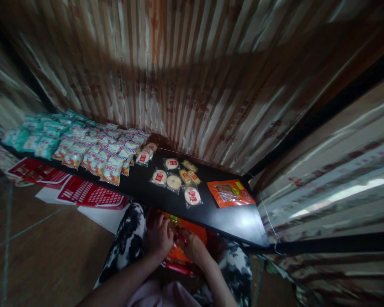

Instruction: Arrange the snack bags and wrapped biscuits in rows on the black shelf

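Between my knees, partly under the shelf's front edge, are orange snack packets (195, 227) in a red basket, whose handle (177, 267) crosses in front of me. My left hand (161, 236) reaches down over the packets with its fingers curled. Close beside it, my right hand (192, 246) is bent inward, fingers closed, so the two hands nearly meet. Whatever lies in the fingers is dim and mostly hidden. Above, on the black shelf (141, 183), lie round wrapped crackers (173, 182), small yellow packets (189, 176) and one flat orange packet (230, 193).
Rows of white-and-orange snack bags (99, 160) and teal bags (46, 132) fill the shelf's left part. Red baskets (89, 192) stand beneath it at the left. Striped plastic sheeting (185, 85) hangs behind, and a dark post rises at the right corner.
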Demonstrator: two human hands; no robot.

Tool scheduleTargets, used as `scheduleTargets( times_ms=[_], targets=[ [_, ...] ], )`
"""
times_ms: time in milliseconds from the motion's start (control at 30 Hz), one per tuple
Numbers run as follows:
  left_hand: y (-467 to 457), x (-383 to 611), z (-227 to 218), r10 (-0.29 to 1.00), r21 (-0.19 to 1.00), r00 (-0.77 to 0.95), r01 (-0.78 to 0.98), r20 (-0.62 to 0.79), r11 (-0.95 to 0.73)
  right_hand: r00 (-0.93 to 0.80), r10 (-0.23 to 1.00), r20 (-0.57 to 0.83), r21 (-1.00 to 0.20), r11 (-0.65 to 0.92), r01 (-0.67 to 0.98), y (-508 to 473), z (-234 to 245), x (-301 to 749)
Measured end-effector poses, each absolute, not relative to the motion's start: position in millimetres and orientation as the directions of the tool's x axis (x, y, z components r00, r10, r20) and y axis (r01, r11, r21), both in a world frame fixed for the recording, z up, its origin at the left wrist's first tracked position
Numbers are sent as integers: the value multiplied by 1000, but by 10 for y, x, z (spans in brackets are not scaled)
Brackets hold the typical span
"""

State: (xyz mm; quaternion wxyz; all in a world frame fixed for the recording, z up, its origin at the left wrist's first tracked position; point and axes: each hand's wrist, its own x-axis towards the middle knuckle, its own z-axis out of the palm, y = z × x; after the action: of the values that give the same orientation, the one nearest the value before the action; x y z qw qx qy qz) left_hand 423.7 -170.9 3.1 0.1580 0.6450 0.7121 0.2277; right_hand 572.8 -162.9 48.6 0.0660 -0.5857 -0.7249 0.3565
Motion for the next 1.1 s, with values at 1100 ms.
scheduleTargets(
  times_ms=[1100],
  targets=[
    [-302, 3526, 231, 897, 627, -234, 777, 375, -59, -359, 896, 262, -432, 442, 786, -97, 522, 4665]
  ],
)
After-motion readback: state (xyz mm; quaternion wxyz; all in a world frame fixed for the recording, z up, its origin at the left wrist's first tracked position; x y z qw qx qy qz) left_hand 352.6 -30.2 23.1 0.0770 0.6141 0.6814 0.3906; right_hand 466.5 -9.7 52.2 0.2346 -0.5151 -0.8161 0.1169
